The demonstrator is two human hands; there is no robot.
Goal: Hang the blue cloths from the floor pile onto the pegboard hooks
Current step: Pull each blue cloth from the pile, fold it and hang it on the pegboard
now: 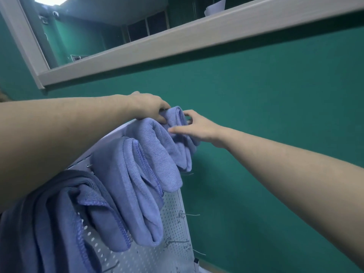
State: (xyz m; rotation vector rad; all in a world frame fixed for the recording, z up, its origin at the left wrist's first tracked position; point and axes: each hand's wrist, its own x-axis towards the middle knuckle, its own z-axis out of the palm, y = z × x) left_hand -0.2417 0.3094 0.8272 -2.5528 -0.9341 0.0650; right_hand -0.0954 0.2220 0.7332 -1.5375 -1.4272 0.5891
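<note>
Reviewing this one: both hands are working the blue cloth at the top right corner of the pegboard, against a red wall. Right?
Not quite. The head view shows the wall is green, not red. The rest holds: the left hand and right hand are both on the blue cloth at the pegboard's top right corner.

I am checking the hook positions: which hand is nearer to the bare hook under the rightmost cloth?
The right hand. It rests on the rightmost cloth just above the bare hook; the left hand holds the cloth's top, farther up and left.
</note>
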